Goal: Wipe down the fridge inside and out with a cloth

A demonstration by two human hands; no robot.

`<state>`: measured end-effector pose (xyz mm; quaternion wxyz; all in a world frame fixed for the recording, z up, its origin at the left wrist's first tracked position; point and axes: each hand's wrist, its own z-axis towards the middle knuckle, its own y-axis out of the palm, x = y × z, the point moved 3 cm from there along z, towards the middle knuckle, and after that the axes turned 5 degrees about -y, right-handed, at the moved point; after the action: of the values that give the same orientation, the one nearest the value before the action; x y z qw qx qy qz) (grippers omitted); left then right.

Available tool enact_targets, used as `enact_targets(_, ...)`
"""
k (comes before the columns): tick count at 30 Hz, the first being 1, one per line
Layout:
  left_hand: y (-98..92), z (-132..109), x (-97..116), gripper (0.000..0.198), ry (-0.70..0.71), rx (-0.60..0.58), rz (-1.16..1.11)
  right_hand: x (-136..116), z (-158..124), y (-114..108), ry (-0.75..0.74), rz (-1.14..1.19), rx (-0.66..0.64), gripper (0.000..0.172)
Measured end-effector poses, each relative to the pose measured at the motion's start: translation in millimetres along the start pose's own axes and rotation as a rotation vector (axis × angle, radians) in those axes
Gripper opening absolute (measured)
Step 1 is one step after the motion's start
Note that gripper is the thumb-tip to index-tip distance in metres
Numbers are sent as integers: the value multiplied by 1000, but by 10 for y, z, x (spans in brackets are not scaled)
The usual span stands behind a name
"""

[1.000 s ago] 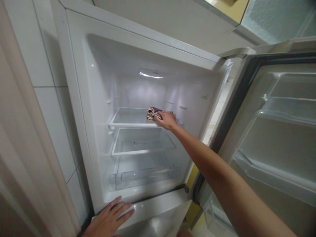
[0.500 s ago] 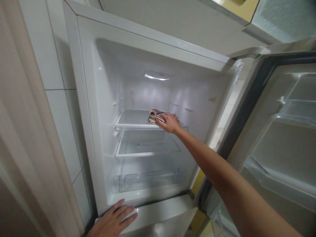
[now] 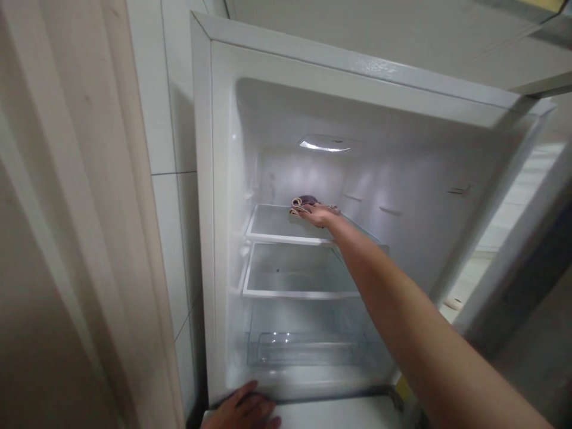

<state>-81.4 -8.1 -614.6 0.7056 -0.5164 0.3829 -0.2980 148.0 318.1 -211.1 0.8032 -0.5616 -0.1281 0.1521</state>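
Observation:
Deep inside the fridge (image 3: 203, 208), my right hand (image 3: 318, 215) is closed on a folded cloth (image 3: 308, 200), dark with pale edges. The cloth lies over the back part of the upper glass shelf (image 3: 272, 224); whether it presses on the shelf or the rear wall I cannot tell. At the bottom left of the view, my left hand (image 3: 245, 411) rests on the fridge's lower front edge with its fingers spread and nothing in them. Part of that hand is cut off by the frame.
Below the upper shelf sit a second glass shelf (image 3: 304, 271) and a clear drawer (image 3: 308, 350). A lamp (image 3: 325, 143) glows in the ceiling. The fridge door (image 3: 527, 298) stands open at the right. A pale ribbed panel (image 3: 89, 208) and wall tiles (image 3: 161, 119) flank the left.
My right hand has pushed the cloth farther back on the upper shelf. The view has shifted left and closer, so the fridge appears farther right. My left hand stays at the front edge.

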Motion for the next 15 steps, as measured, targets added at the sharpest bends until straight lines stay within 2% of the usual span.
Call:
enact_targets(5,12,-57,36,48,10,142,111,-970,348,103,-184,104,-82,76)
enact_targets(8,36,-75,74,55,-5,179,140,-1284,338,108,-239,137,-98,76)
enact_targets(11,67,-70,98,66,2,135,123,-1262,190,48,-286,164,-108,74)
enact_targets(15,92,-58,108,76,-4,59,54,-897,-51,-62,-330,192,-113,68)
